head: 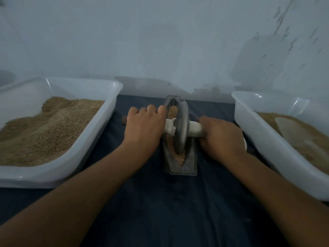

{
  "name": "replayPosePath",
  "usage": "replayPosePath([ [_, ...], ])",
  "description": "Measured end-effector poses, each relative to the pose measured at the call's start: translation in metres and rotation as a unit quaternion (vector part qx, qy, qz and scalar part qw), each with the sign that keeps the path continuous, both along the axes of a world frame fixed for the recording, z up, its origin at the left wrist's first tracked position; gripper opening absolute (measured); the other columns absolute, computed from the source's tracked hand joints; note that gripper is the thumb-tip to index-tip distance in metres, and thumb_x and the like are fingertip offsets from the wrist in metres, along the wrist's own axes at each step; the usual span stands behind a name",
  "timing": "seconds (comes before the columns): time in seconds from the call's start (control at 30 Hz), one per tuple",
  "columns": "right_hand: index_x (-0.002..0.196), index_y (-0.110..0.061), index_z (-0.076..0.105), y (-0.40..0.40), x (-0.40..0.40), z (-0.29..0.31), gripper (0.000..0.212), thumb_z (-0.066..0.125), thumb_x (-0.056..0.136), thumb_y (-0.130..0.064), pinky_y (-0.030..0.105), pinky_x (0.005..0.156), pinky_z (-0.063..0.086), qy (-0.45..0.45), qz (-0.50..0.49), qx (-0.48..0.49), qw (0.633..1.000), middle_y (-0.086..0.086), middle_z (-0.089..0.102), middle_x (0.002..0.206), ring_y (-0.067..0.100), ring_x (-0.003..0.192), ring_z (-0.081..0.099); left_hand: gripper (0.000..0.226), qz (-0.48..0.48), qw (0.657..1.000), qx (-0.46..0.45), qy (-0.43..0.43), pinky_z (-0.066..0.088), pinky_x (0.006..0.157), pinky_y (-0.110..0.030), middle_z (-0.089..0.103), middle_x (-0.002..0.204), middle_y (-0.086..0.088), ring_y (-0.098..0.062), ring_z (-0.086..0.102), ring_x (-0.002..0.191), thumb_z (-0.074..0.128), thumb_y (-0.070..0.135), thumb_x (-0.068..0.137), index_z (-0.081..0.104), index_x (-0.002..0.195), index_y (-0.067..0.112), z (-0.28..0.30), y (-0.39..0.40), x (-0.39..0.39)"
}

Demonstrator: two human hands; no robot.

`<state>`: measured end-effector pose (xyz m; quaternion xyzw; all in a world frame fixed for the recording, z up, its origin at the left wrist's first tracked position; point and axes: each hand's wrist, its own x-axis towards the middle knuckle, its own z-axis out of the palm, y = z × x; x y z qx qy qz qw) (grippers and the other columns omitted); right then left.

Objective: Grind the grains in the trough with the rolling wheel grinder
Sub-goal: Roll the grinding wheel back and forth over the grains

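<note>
While wheel (180, 125) sits in trough (191, 157), grains (172, 111) inside.

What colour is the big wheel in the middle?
The grinding wheel is grey, seen in the head view.

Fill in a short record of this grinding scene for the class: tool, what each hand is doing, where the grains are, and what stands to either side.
tool: wheel standing in the trough, on a handle through its hub
left hand: grips the handle left of the wheel
right hand: grips the handle right of the wheel
grains: in the trough, ahead of and behind the wheel
left side: white tub of grain
right side: white tub of grain, a pale scoop-like piece in it
surface: dark cloth
</note>
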<state>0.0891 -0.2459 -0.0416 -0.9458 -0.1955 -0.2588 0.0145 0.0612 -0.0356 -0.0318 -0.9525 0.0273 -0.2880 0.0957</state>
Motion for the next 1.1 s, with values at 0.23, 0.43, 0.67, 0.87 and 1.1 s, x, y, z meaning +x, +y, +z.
replayPosePath([
  [0.23, 0.091, -0.02, 0.061, -0.002, -0.012, 0.005, 0.017, 0.07, 0.082, -0.03, 0.032, 0.057, 0.037, -0.026, 0.003, -0.022, 0.999, 0.001, 0.065, 0.083, 0.027, 0.074, 0.061, 0.029, -0.014, 1.0, -0.006, 0.014, 0.029, 0.074, -0.035, 0.057, 0.102, -0.002, -0.024, 0.06, 0.089, 0.061, 0.018, 0.087, 0.038, 0.105, 0.021, 0.0, 0.005, -0.01],
  [0.43, 0.093, -0.022, 0.058, 0.005, 0.022, 0.002, 0.021, 0.07, 0.08, -0.034, 0.029, 0.054, 0.028, -0.038, -0.013, -0.043, 0.998, -0.003, 0.063, 0.079, 0.023, 0.068, 0.059, 0.025, -0.01, 1.0, -0.011, 0.008, 0.03, 0.07, -0.034, 0.058, 0.095, 0.0, -0.021, 0.061, 0.081, 0.059, 0.015, 0.089, 0.035, 0.095, 0.021, -0.009, 0.009, 0.018],
  [0.67, 0.107, -0.03, 0.056, 0.011, 0.072, -0.001, 0.032, 0.068, 0.077, -0.037, 0.028, 0.051, 0.029, -0.009, -0.012, -0.027, 1.0, -0.003, 0.065, 0.083, 0.026, 0.07, 0.062, 0.02, -0.007, 1.0, 0.004, -0.024, 0.027, 0.067, -0.035, 0.057, 0.087, -0.001, -0.024, 0.058, 0.072, 0.053, 0.013, 0.091, 0.035, 0.091, 0.02, -0.011, 0.013, 0.066],
  [0.87, 0.135, -0.036, 0.047, 0.014, 0.105, 0.01, 0.068, 0.073, 0.072, -0.04, 0.03, 0.057, 0.033, 0.046, 0.014, -0.032, 0.998, -0.001, 0.068, 0.109, 0.026, 0.093, 0.065, 0.014, 0.0, 1.0, -0.014, -0.008, 0.027, 0.069, -0.036, 0.062, 0.093, -0.004, -0.027, 0.062, 0.078, 0.057, 0.015, 0.091, 0.046, 0.099, 0.018, -0.008, 0.018, 0.09],
  [1.1, 0.148, -0.042, 0.029, 0.017, 0.119, 0.022, 0.086, 0.074, 0.075, -0.047, 0.034, 0.068, 0.04, 0.132, -0.001, -0.047, 0.99, 0.001, 0.061, 0.129, 0.028, 0.11, 0.061, 0.013, 0.0, 0.999, -0.032, 0.0, 0.029, 0.071, -0.036, 0.062, 0.094, -0.004, -0.027, 0.062, 0.08, 0.055, 0.014, 0.092, 0.046, 0.099, 0.018, -0.006, 0.017, 0.092],
])
